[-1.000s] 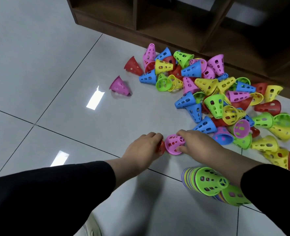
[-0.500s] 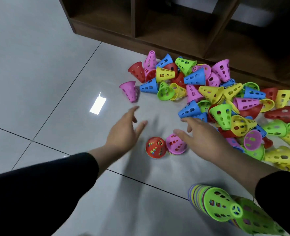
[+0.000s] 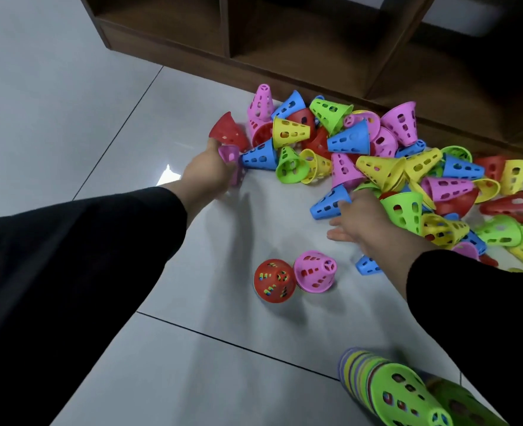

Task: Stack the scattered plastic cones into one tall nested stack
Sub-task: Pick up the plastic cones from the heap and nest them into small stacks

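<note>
two hands out over a pale tiled floor, both in black sleeves. left hand far out at the left edge of a heap of scattered cones, fingers curled round a small pink cone, that cone lying just beside a blue cone and below a red cone tipped on its side. right hand at the near edge of the heap, thumb spread out to the side, fingertips touching another blue cone lying on its side; whether closed on it or only touching, cannot tell.

between the arms, closer in, two upright stacks side by side and touching: a red-topped stack with other colours visible through its holes, and a pink-topped stack to its right. at the bottom right corner, a long nested stack lying on its side, green cone outermost, many coloured rims bunched behind it, partly cut off by the frame edge.

heap itself a jumble of pink, blue, green, yellow and red perforated cones, most on their sides, spread along the foot of a dark wooden shelf unit at the top.
</note>
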